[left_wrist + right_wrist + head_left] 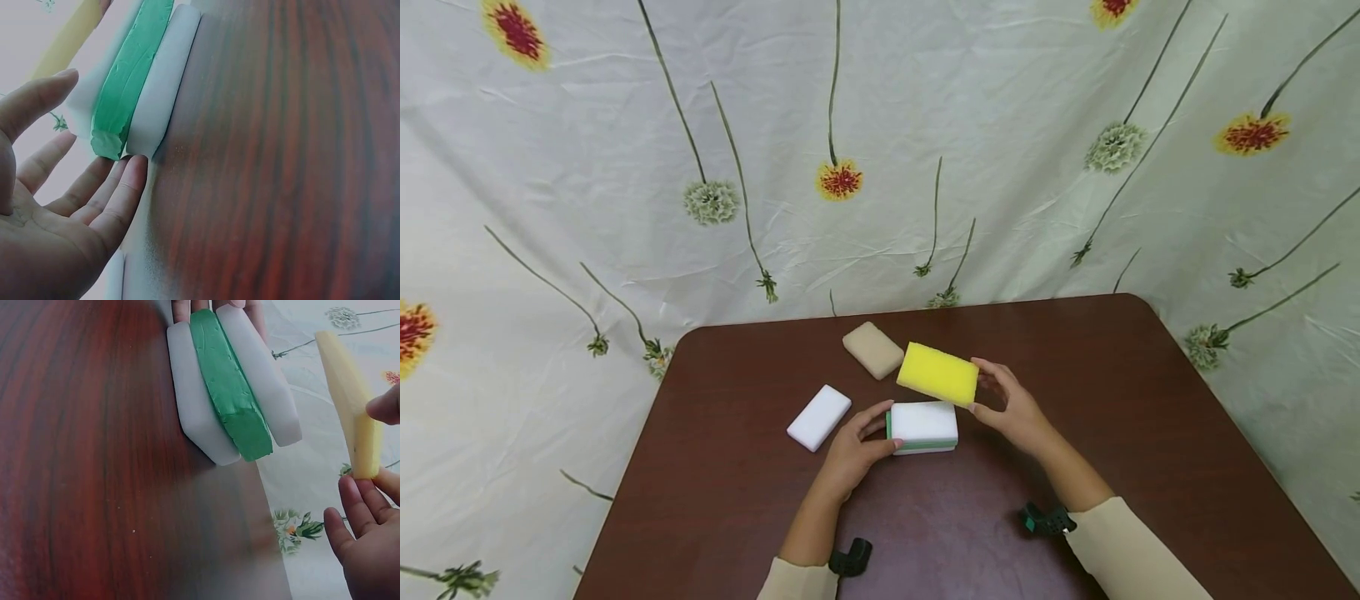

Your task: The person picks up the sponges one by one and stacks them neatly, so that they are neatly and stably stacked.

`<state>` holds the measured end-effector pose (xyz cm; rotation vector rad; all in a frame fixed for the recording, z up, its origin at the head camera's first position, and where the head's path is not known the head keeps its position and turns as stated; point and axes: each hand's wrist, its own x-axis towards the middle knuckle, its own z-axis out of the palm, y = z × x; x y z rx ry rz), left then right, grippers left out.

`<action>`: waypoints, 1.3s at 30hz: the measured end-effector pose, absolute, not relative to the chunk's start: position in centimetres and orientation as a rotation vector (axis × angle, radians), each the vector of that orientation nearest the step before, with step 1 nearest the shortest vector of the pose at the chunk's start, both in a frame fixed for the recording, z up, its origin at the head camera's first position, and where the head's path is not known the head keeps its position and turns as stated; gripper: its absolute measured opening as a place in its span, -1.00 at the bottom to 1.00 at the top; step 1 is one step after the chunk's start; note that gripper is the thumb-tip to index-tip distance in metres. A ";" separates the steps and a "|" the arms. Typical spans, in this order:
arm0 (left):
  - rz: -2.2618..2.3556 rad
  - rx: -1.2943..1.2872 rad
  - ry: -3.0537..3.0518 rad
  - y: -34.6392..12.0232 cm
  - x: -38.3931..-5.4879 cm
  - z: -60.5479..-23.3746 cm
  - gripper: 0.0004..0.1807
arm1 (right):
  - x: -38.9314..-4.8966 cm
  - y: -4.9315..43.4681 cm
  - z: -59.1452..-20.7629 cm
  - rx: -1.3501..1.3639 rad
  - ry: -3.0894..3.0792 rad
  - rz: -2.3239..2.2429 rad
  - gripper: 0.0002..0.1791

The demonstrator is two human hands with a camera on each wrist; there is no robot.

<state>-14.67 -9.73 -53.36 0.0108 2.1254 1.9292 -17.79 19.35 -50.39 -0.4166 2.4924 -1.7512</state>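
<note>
In the head view, a stack of two white sponge blocks point(923, 422) with a green slab point(132, 81) between them lies on the table. My left hand point(854, 454) holds the stack at its left end; its fingertips meet the ends of the lower layers in the left wrist view, and its thumb overlaps the upper white block. Between thumb and fingers, my right hand point(1011, 408) pinches a yellow sponge point(937, 373) by its right end. This sponge is raised and tilted behind the stack, and in the right wrist view it stands apart from the white blocks.
A beige sponge point(873, 350) lies toward the table's far edge, left of the yellow one. Another white sponge block point(819, 417) rests left of the stack. Behind the dark wooden table point(715, 500) hangs a flowered white cloth point(880, 100).
</note>
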 end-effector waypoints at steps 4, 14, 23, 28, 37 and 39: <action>1.925 0.008 2.135 -9.7 -14.7 -53.5 -0.29 | -17.3 19.4 -50.5 -0.484 2.513 -1.686 -0.22; 1.908 0.028 2.149 -9.8 -14.5 -53.4 -0.22 | -16.8 19.1 -50.4 -0.650 2.445 -1.637 -0.21; 1.892 0.030 2.154 -9.8 -14.6 -53.3 -0.18 | -16.9 18.9 -50.6 -0.672 2.389 -1.596 -0.22; 1.894 0.030 2.146 -9.7 -14.6 -53.3 -0.18 | -16.8 18.9 -50.7 -0.679 2.366 -1.578 -0.22; 1.896 0.021 2.155 -9.7 -14.6 -53.5 -0.18 | -16.8 18.8 -51.1 -0.651 2.362 -1.540 -0.20; 1.896 0.022 2.156 -9.7 -14.7 -53.5 -0.18 | -16.7 18.8 -51.1 -0.646 2.361 -1.536 -0.18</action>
